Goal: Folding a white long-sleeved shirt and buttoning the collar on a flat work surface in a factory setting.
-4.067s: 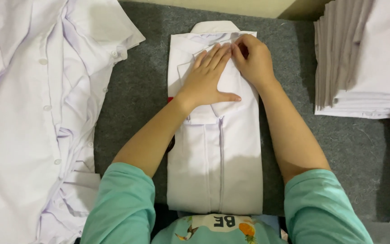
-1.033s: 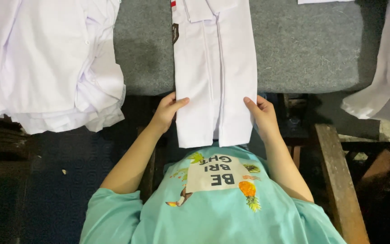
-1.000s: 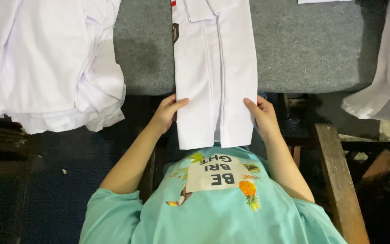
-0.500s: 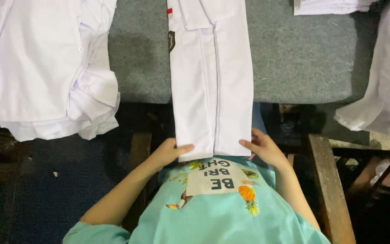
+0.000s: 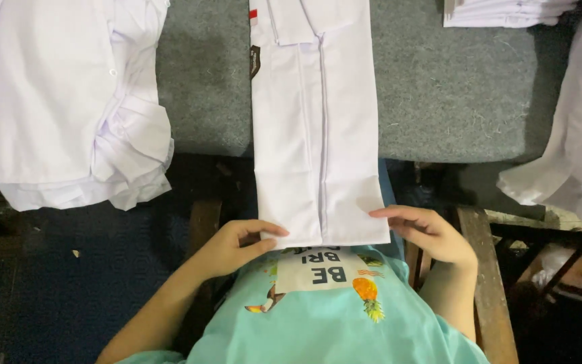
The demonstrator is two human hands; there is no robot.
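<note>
A white shirt (image 5: 318, 128), folded into a long narrow strip, lies on the grey padded table (image 5: 439, 101) and hangs over the near edge toward me. My left hand (image 5: 237, 244) pinches its lower left corner. My right hand (image 5: 429, 232) holds the lower right corner, fingers on top of the cloth. The hem sits just above my teal printed shirt (image 5: 331, 310).
A loose heap of white shirts (image 5: 62, 101) covers the table's left side and droops over the edge. Folded white shirts (image 5: 506, 10) are stacked at the far right. More white cloth (image 5: 574, 148) hangs at the right. A wooden frame (image 5: 483, 283) runs below the table.
Four seconds ago both hands pressed the shirt near its collar. They have since slid down its sides and now grip the bottom corners at the hem.
</note>
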